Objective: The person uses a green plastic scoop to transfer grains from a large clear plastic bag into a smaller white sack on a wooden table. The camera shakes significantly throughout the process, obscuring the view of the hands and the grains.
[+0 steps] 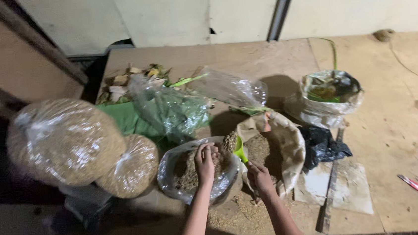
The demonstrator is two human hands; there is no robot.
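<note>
Green scoop [240, 150] gripped by right hand [260, 177], tipping over clear bag [174, 177]. Left hand [205, 163] pinching bag rim at twelve o'clock. Half filled; plenty left in sack [290, 143].

my left hand [205, 163] sits in the open clear bag [171, 172] of brown grain, my right hand [259, 177] just beside it at the paper sack [288, 146] with the green scoop [240, 151]; the two mouths touch, so there is no gap between them. to my left two stuffed round bags [66, 141] block the way, pressed together. ahead, a crumpled plastic bag over green cloth [171, 110] and a heap of dry leaves [126, 81] crowd the worktop [244, 55]. to the right a black bag [320, 146] lies against the sack, a foil-lined bowl [331, 93] behind it. beyond these the worktop is open, apart from a pink pen [417, 188] near the edge.
</note>
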